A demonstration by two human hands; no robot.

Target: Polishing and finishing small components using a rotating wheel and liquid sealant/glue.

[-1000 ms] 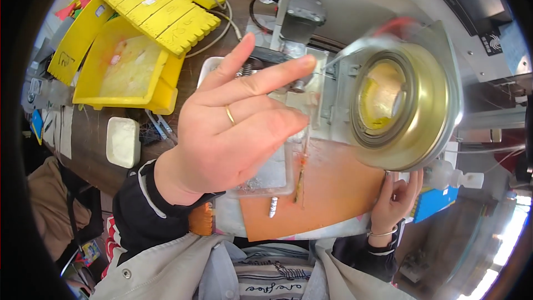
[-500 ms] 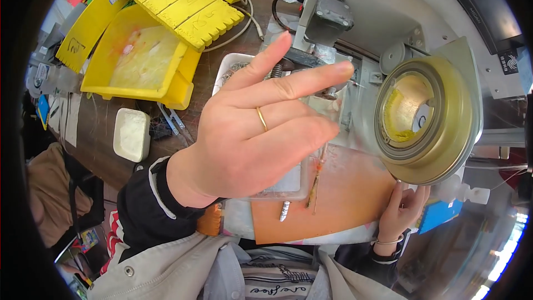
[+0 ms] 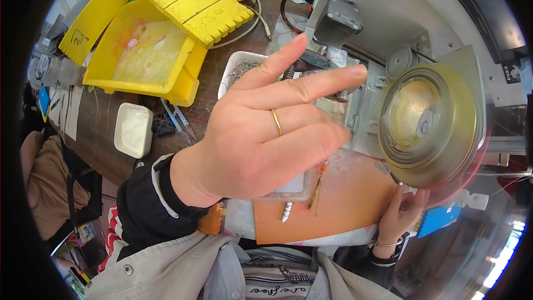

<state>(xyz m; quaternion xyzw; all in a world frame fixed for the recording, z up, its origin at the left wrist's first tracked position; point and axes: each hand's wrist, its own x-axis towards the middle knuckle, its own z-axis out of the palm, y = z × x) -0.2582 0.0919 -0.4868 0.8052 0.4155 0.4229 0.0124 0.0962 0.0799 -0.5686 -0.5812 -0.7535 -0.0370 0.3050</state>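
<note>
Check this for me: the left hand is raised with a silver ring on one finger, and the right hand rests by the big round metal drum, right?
Not quite. In the head view the ring on the raised left hand is gold, not silver. The rest holds: the right hand rests just below the big round metal drum.

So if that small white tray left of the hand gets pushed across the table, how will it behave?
The white tray looks shallow and thin-walled, so it is probably light and would slide rather than tip. It lies flat on the dark table with rounded corners, so rolling seems unlikely. It may catch on the snips lying beside it.
</note>
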